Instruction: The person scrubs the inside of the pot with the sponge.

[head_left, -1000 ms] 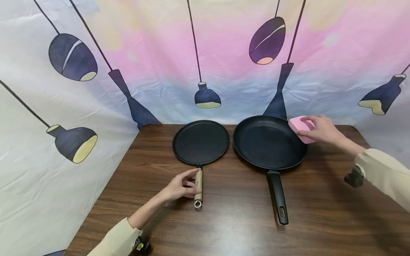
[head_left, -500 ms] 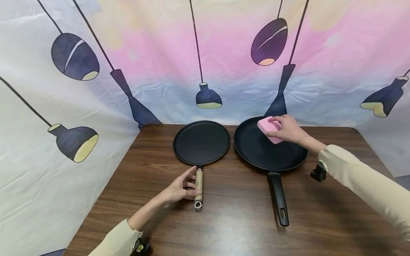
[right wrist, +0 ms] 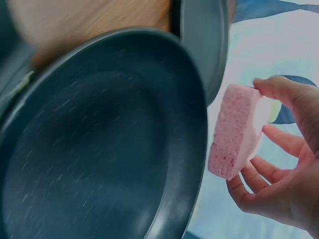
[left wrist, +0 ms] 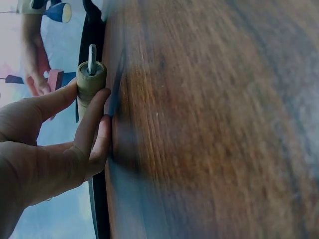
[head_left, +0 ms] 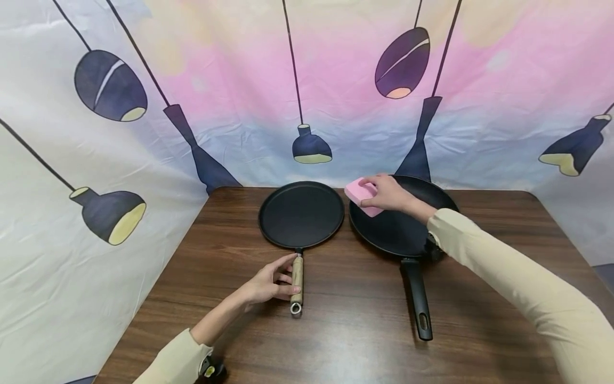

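While the wooden handle [head_left: 298, 274] of the flat griddle pan [head_left: 301, 214] is pinched between the thumb and curled fingers of the left hand [head_left: 268, 282], the pan itself lies flat on the wooden table [head_left: 355, 341], on the left of the two pans. In the left wrist view the thumb and forefinger are seen closed round the handle's end [left wrist: 90, 82], just above the table top, so the pan is judged to be steadied rather than lifted. Further right, the pink sponge [head_left: 362, 197] is gripped by the right hand [head_left: 386, 193], fingers on one side and thumb on the other; it is carried above the left rim of the deeper frying pan [head_left: 400, 226], near the gap between the two pans. In the right wrist view the sponge [right wrist: 234, 132] is shown clear of that pan's rim [right wrist: 199, 149], touching no surface. The step in hand is judged to be the bringing of the sponge across to the held griddle. What is called for next, by this reading, is that the sponge be lowered flat onto the griddle's dark face and pressed down, while the handle is held firm so that the pan is not pushed about.
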Demonstrator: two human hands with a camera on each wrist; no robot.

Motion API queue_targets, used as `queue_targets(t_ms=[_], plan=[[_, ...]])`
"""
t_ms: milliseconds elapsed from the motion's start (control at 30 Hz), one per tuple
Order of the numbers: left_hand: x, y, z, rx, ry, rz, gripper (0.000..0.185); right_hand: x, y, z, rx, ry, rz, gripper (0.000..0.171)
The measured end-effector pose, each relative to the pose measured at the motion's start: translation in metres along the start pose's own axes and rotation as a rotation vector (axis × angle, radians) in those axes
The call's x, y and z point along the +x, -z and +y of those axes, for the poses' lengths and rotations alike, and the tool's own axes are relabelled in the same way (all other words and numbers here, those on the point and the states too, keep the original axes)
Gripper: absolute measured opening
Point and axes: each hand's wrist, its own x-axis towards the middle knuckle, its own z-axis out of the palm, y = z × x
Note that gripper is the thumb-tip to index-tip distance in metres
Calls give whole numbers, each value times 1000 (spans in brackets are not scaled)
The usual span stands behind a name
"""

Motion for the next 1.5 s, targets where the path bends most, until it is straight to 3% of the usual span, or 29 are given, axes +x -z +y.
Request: queue_targets(t_ms=[233,500,733,933,1167,1333,1500], plan=[[5,0,1,-7,9,4,88,25,-12,-18,-14,19,-105,57],[10,-5,-1,-75,9,0,89,51,-38,-46,-135,82,-206,56],[8,-10,-2,-98,13,-2,89,70,-68,-66,-306,10,-305,60],[1,-8,-2,-84,9,19,88,87,-86,-74,-354,24,-367,58],[-2,-7,0,-97,1,14,90,89,-88,-72,-378,-2,-431,56],[0,-5,-2,-55,-7,32,89,83,-81,-71,-357,-38,-510,66],[3,-3,-4,-42,-18,35,88,78,-81,-72,-476,11,-552,72]])
